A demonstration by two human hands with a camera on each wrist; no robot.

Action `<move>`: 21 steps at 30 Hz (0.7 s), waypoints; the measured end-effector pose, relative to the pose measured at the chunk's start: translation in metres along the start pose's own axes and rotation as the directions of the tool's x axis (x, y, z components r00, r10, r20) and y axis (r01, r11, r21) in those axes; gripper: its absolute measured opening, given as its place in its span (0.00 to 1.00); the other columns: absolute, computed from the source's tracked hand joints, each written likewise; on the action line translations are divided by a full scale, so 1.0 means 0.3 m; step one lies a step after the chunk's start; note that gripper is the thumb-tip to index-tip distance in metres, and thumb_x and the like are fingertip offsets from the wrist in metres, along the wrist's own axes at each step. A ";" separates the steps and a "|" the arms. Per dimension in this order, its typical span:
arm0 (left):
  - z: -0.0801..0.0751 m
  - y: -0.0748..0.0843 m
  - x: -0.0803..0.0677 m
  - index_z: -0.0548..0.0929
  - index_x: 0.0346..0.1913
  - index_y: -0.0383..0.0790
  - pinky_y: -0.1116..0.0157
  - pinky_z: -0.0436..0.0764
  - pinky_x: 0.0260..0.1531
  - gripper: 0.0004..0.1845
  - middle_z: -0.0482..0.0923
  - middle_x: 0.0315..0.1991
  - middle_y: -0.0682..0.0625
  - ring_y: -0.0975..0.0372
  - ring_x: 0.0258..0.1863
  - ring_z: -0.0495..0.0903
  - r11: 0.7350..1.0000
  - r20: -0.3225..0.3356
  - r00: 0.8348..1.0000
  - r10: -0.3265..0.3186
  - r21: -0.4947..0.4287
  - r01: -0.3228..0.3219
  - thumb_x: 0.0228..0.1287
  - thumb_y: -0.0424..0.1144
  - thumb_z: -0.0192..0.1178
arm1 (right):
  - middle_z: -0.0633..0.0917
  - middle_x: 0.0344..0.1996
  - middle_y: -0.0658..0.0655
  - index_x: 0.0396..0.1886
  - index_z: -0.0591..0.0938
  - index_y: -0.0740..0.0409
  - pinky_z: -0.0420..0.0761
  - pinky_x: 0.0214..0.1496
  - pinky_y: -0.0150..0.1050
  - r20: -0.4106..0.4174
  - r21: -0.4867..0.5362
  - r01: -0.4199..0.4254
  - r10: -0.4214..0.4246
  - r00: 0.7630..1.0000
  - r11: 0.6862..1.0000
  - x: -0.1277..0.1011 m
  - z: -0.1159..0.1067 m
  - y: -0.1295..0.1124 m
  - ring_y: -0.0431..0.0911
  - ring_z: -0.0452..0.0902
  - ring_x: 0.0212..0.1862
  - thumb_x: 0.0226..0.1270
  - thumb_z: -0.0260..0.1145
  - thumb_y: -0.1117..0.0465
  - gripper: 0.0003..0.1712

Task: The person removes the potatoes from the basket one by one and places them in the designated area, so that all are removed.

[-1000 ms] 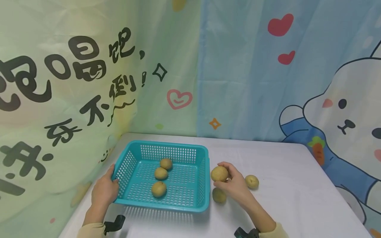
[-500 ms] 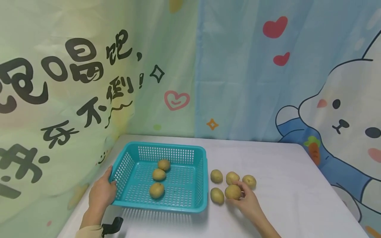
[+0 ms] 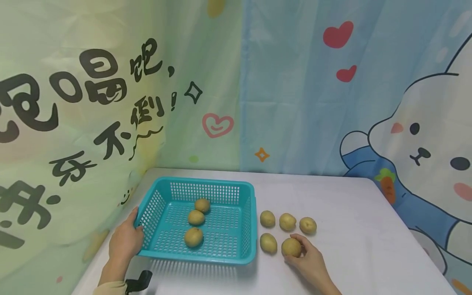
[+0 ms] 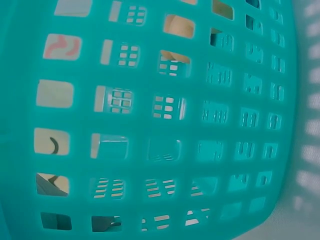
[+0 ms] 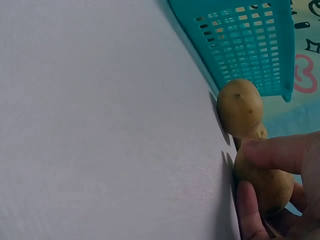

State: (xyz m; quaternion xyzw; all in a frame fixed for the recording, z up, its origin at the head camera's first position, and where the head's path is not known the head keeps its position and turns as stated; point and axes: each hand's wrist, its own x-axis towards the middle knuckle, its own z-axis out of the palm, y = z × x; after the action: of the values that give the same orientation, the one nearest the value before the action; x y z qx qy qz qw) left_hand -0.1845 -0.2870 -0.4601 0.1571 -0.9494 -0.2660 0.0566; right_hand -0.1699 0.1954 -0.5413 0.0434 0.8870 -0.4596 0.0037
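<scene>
- In the turquoise basket, can count three potatoes on the perforated floor: the far potato and the middle potato close together, the near potato slightly apart, toward the front rim
- Gripping the basket by its left wall with the left hand, with the thumb at the rim — cannot tell how far the hidden fingers curl behind
- Pinching the held potato in the right hand, with thumb and fingers spread only to its width and clamped on opposite sides; low over the white table, to the right of the basket — cannot tell whether touching the cloth
- Beside it, toward the basket, can see the front loose potato
- Behind, in a row, can see the left loose potato, the centre loose potato and the right loose potato
</scene>
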 end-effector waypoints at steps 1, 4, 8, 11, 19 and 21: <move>0.001 -0.001 0.001 0.57 0.75 0.33 0.62 0.66 0.20 0.32 0.68 0.60 0.22 0.49 0.28 0.74 1.000 -0.001 1.000 0.001 0.000 -0.001 0.68 0.32 0.49 | 0.74 0.64 0.66 0.64 0.73 0.58 0.67 0.62 0.63 -0.002 -0.001 0.004 -0.004 1.000 1.000 0.000 0.001 0.000 0.65 0.70 0.63 0.48 0.78 0.63 0.41; 0.003 -0.003 0.002 0.57 0.75 0.33 0.62 0.66 0.20 0.33 0.67 0.60 0.22 0.49 0.28 0.74 1.000 -0.001 1.000 0.001 0.001 -0.001 0.68 0.32 0.49 | 0.73 0.65 0.67 0.64 0.73 0.57 0.66 0.62 0.62 0.000 0.000 0.012 -0.012 1.000 1.000 0.002 0.003 0.000 0.66 0.69 0.64 0.48 0.78 0.63 0.41; 0.005 -0.006 0.003 0.56 0.75 0.34 0.61 0.66 0.20 0.33 0.67 0.60 0.22 0.49 0.28 0.74 1.000 0.003 1.000 -0.003 0.000 0.003 0.68 0.32 0.49 | 0.73 0.65 0.68 0.64 0.73 0.58 0.66 0.62 0.62 0.006 -0.010 0.026 -0.025 1.000 1.000 0.005 0.003 -0.002 0.66 0.68 0.64 0.48 0.78 0.63 0.41; 0.004 -0.005 0.004 0.56 0.75 0.34 0.61 0.67 0.21 0.33 0.67 0.61 0.22 0.49 0.29 0.74 1.000 0.004 1.000 -0.005 0.002 0.005 0.69 0.32 0.49 | 0.72 0.65 0.69 0.65 0.72 0.59 0.67 0.62 0.61 0.015 -0.015 0.033 -0.033 0.999 0.999 0.007 -0.001 -0.004 0.67 0.68 0.64 0.49 0.78 0.62 0.41; 0.001 0.002 0.000 0.57 0.75 0.34 0.61 0.67 0.21 0.32 0.67 0.61 0.22 0.48 0.29 0.74 1.000 0.007 1.000 -0.011 -0.001 0.011 0.68 0.32 0.49 | 0.71 0.65 0.71 0.67 0.69 0.62 0.64 0.63 0.61 0.044 -0.014 0.020 -0.020 0.999 1.000 0.004 -0.009 -0.014 0.68 0.64 0.66 0.50 0.77 0.62 0.43; 0.002 0.000 0.001 0.56 0.75 0.34 0.62 0.66 0.21 0.32 0.67 0.61 0.22 0.48 0.29 0.74 1.000 0.006 1.000 -0.012 0.000 0.012 0.69 0.32 0.49 | 0.71 0.65 0.71 0.67 0.68 0.62 0.64 0.64 0.61 0.043 -0.014 0.014 -0.013 0.999 1.000 0.003 -0.010 -0.016 0.68 0.63 0.67 0.50 0.77 0.63 0.44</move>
State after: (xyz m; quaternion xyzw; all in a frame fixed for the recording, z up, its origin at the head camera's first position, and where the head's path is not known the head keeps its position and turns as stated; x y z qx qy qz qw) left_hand -0.1849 -0.2868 -0.4607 0.1618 -0.9486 -0.2668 0.0525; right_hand -0.1712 0.1953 -0.5356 0.0275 0.8904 -0.4540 0.0197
